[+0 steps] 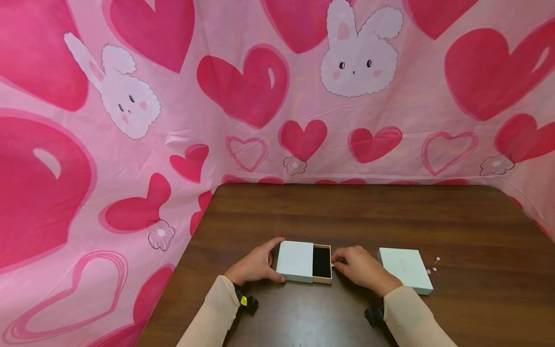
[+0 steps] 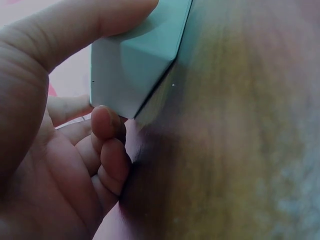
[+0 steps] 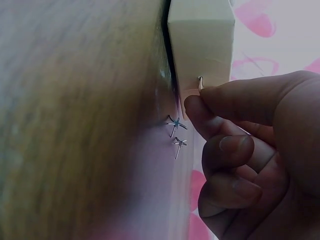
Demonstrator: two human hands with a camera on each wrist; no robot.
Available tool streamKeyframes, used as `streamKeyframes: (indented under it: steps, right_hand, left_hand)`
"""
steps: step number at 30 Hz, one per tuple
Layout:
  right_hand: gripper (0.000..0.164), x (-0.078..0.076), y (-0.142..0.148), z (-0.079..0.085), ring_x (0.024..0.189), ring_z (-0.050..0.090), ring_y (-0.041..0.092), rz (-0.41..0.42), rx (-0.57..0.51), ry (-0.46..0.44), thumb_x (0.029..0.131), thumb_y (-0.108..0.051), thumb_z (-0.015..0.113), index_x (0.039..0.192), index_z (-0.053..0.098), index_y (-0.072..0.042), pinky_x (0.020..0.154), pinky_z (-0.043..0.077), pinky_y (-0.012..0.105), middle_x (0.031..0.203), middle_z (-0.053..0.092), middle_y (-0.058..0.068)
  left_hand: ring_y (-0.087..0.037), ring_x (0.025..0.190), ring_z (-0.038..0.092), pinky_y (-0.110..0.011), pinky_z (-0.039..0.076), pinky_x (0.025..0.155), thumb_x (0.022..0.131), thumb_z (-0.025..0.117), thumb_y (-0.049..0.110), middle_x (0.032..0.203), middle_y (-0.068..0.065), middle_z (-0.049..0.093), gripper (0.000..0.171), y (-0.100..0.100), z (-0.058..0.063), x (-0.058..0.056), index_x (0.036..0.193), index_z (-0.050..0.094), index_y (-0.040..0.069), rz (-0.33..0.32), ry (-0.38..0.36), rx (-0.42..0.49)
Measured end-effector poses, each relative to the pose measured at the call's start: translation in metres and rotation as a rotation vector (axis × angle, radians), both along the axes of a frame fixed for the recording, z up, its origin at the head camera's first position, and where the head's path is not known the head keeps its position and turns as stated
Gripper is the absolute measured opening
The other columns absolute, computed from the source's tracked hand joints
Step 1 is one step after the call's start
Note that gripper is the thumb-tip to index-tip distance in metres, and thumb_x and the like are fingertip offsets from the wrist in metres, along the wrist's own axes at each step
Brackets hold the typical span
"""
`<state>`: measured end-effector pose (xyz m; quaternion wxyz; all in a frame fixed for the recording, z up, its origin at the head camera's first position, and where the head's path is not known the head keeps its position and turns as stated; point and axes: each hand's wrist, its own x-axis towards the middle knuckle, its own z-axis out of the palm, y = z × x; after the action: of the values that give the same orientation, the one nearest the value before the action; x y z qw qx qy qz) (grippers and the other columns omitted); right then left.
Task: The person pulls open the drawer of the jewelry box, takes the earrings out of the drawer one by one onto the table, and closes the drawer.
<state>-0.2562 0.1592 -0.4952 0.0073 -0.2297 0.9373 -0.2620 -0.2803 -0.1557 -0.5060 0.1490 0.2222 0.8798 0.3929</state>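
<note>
A small pale mint drawer box lies on the table, its inner drawer part-way out to the right and showing a black lining. My left hand grips the outer sleeve at its left end, thumb on the near side and fingers at the far side. At the drawer's tan end, my right hand pinches a small pull tab between thumb and index finger. Its other fingers are curled, as the right wrist view shows. The left wrist view shows the sleeve's corner beside the fingers.
A second mint box, closed, lies just right of my right forearm. Beside it are two small pink-headed pins or earrings. Two star-shaped metal pieces show in the right wrist view. A pink heart-print cloth hangs behind the table.
</note>
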Motion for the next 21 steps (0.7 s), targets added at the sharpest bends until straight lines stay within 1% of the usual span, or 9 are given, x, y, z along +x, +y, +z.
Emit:
streamKeyframes:
  steps: [4, 9, 13, 16, 21]
  right_hand:
    - [0.003, -0.0002, 0.0005, 0.0004, 0.073, 0.055, 0.005, 0.007, -0.002, 0.007, 0.088, -0.014, 0.072, 0.09, 0.07, -0.013, 0.068, 0.049, 0.032, 0.081, 0.061, -0.014]
    - [0.008, 0.0005, 0.0015, 0.0013, 0.072, 0.054, 0.005, 0.003, -0.002, 0.006, 0.088, -0.018, 0.072, 0.09, 0.07, -0.011, 0.068, 0.049, 0.032, 0.081, 0.061, -0.014]
    - [0.003, 0.0003, 0.0017, 0.0014, 0.072, 0.054, 0.006, -0.01, -0.006, -0.002, 0.088, -0.013, 0.072, 0.09, 0.07, -0.014, 0.068, 0.049, 0.033, 0.081, 0.061, -0.014]
    - [0.007, -0.0001, 0.0017, 0.0011, 0.072, 0.054, 0.006, -0.017, -0.009, -0.003, 0.088, -0.01, 0.071, 0.09, 0.071, -0.017, 0.069, 0.049, 0.033, 0.08, 0.062, -0.014]
    - [0.001, -0.0011, 0.003, 0.001, 0.072, 0.054, 0.005, -0.004, -0.005, 0.01, 0.09, -0.014, 0.07, 0.09, 0.071, -0.014, 0.069, 0.049, 0.033, 0.08, 0.062, -0.014]
  left_hand:
    - [-0.016, 0.111, 0.047, -0.041, 0.042, 0.098, 0.065, 0.091, 0.036, 0.131, 0.007, 0.047, 0.102, 0.0014, 0.0008, 0.0002, 0.148, 0.035, 0.02, -0.001, 0.003, -0.001]
    - [-0.015, 0.109, 0.048, -0.04, 0.043, 0.097, 0.065, 0.091, 0.035, 0.127, 0.007, 0.049, 0.1, 0.0039, 0.0031, 0.0, 0.147, 0.036, 0.019, -0.007, 0.015, -0.011]
    - [-0.015, 0.111, 0.048, -0.042, 0.042, 0.099, 0.064, 0.091, 0.036, 0.128, 0.007, 0.049, 0.099, 0.0062, 0.0051, 0.0008, 0.146, 0.037, 0.019, -0.006, 0.029, -0.031]
    - [-0.015, 0.112, 0.048, -0.043, 0.041, 0.099, 0.064, 0.091, 0.036, 0.129, 0.006, 0.049, 0.099, 0.0079, 0.0062, 0.001, 0.145, 0.038, 0.018, -0.01, 0.04, -0.045]
    - [-0.015, 0.112, 0.047, -0.045, 0.04, 0.1, 0.063, 0.091, 0.037, 0.129, 0.007, 0.049, 0.1, 0.0102, 0.0082, 0.0002, 0.145, 0.038, 0.017, -0.019, 0.054, -0.066]
